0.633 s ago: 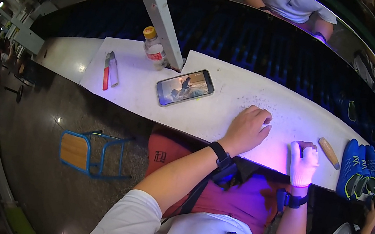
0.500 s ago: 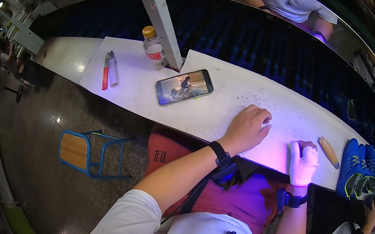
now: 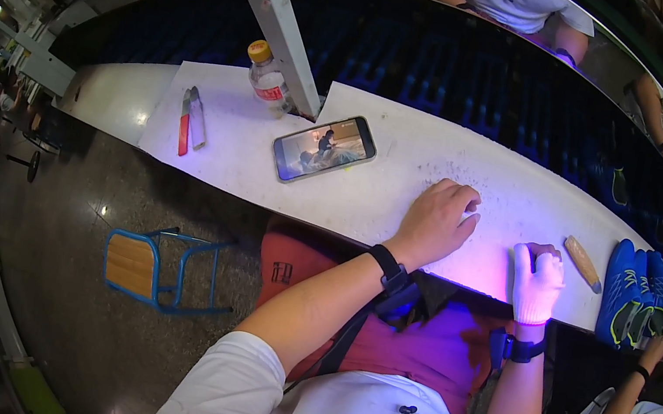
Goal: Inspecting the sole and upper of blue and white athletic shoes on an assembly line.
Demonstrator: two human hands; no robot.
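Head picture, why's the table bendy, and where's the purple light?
Head view: the fisheye lens curves the edges of the white table; same view, the corners go black, and purple-pink light tints the right hand, its glove and the table beside it.

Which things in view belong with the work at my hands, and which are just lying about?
Probably with the work, being nearest the hands:
- white tabletop, under the bare left hand
- tan-handled tool, beside the gloved right hand
- blue shoes

Probably lying about:
- phone
- yellow-capped bottle
- red-and-grey tool
- stool
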